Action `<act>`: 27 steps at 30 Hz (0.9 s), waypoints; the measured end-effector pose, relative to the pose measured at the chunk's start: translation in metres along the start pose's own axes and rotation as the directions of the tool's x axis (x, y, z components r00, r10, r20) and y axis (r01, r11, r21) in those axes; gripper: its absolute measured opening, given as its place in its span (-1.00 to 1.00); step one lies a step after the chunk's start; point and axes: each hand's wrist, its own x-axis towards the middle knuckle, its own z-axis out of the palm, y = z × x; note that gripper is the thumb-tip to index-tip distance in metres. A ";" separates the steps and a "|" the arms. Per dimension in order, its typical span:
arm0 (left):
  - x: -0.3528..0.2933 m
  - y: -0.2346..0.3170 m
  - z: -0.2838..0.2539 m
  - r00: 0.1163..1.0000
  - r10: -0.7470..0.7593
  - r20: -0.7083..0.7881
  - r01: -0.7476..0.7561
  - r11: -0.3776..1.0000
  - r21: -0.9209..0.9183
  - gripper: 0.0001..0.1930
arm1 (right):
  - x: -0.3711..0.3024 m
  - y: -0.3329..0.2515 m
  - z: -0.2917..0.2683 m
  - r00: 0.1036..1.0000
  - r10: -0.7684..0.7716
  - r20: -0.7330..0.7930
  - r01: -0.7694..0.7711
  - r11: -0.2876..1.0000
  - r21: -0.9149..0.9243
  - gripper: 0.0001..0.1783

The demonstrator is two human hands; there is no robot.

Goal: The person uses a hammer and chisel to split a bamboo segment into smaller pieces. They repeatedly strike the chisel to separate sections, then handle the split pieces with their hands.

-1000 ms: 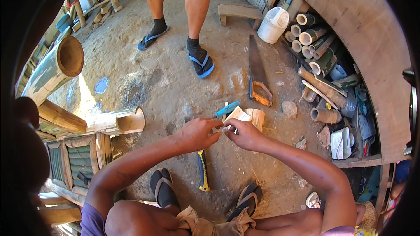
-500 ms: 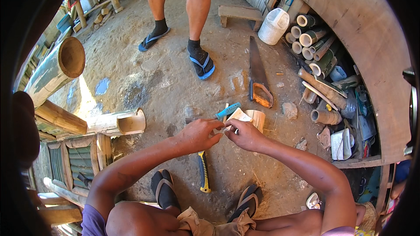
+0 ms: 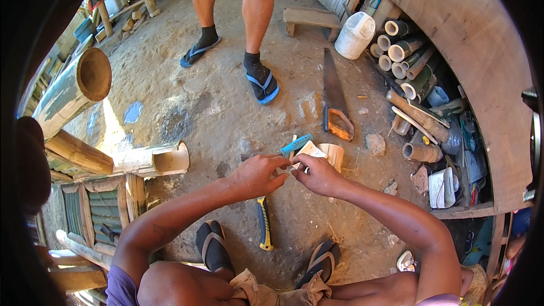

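In front of me, my left hand (image 3: 256, 175) and my right hand (image 3: 318, 177) meet with thumbs and forefingers pinched. What they hold between the fingertips, if anything, is too small to make out. Just beyond the fingers lies a tool with a teal handle (image 3: 296, 144), beside a pale flat piece (image 3: 310, 149). A light wooden block (image 3: 333, 155) stands behind my right hand, partly covered by it. Below my left hand a black and yellow tool handle (image 3: 264, 224) lies on the ground, its upper end hidden by that hand.
A handsaw (image 3: 335, 96) lies on the dirt floor beyond, near a stone (image 3: 375, 144). Another person's sandalled feet (image 3: 260, 79) stand ahead. Bamboo tubes (image 3: 403, 51) are stacked at right by a white container (image 3: 355, 35). A bamboo frame (image 3: 153, 160) stands at left.
Almost nothing differs. Both hands stay together in the same pinch, and the tools on the ground lie where they were.
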 end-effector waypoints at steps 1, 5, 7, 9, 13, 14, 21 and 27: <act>0.000 0.000 0.000 1.000 -0.004 0.004 0.004 1.000 0.000 -0.68 | 0.000 0.000 0.000 1.000 0.013 0.005 -0.013 1.000 0.004 -0.70; -0.001 0.000 0.000 1.000 -0.009 0.003 0.009 1.000 0.002 -0.69 | 0.002 0.000 0.000 1.000 -0.003 0.008 0.003 1.000 -0.006 -0.70; -0.001 -0.001 0.001 1.000 -0.009 -0.003 0.009 1.000 0.002 -0.69 | 0.002 -0.001 0.000 1.000 0.000 0.018 0.000 1.000 -0.004 -0.69; -0.001 -0.002 0.001 1.000 -0.002 -0.017 0.002 1.000 0.001 -0.69 | 0.003 -0.003 -0.001 1.000 0.003 0.022 -0.003 1.000 -0.001 -0.68; 0.000 -0.005 0.002 0.999 0.014 -0.033 -0.013 1.000 0.011 -0.69 | 0.006 -0.009 -0.003 0.999 0.013 0.038 -0.013 1.000 0.009 -0.67; 0.000 -0.005 0.002 0.999 0.014 -0.036 -0.013 1.000 0.011 -0.69 | 0.006 -0.010 -0.003 0.999 -0.001 0.035 0.000 1.000 0.007 -0.68; 0.000 -0.006 0.002 0.999 0.024 -0.049 -0.025 1.000 -0.013 -0.69 | 0.008 -0.012 -0.003 0.999 0.005 0.037 -0.005 1.000 0.018 -0.69; 0.000 -0.007 0.001 0.997 0.046 -0.056 -0.047 0.999 -0.012 -0.66 | 0.010 -0.008 0.002 0.999 -0.038 -0.020 0.038 0.999 0.017 -0.70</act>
